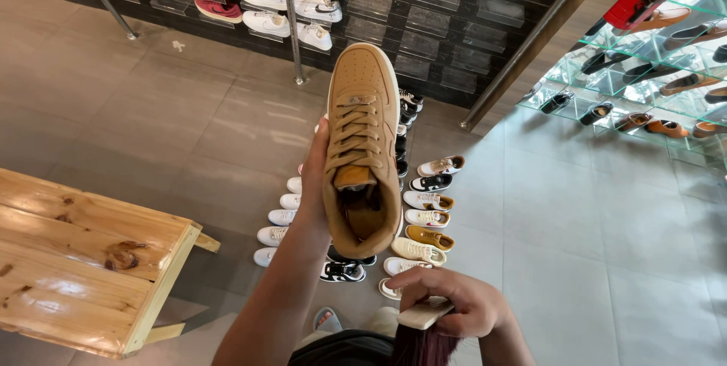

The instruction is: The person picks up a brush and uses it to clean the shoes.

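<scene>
Below my hands runs a floor (575, 245) of large grey tiles, smooth and faintly glossy, in what looks like a shoe shop. Left of my left arm stands a pale wooden bench (83, 260), knotty planks with a squared edge. Beyond my left hand (314, 184), a dark wall rack (424, 2) carries clear plastic shelves and rows of white and coloured sneakers, crossed by slanted metal poles (291, 17). Far right of my hands, green-tinted glass shelves (651, 70) hold leather dress shoes.

My left hand is clenched around the side of a tan sneaker (363, 146), raised with its toe pointing away from me; the upper looks matte and suede-like, with matching flat laces and a padded tongue. Directly under it on the floor lie two rows of sneakers (424, 207), mostly white, some black or mustard.

My right hand (454, 301) sits lower, just beneath the heel of the held shoe, fingers curled over a brush (424, 313) with a pale block handle and dark reddish bristles hanging down.
</scene>
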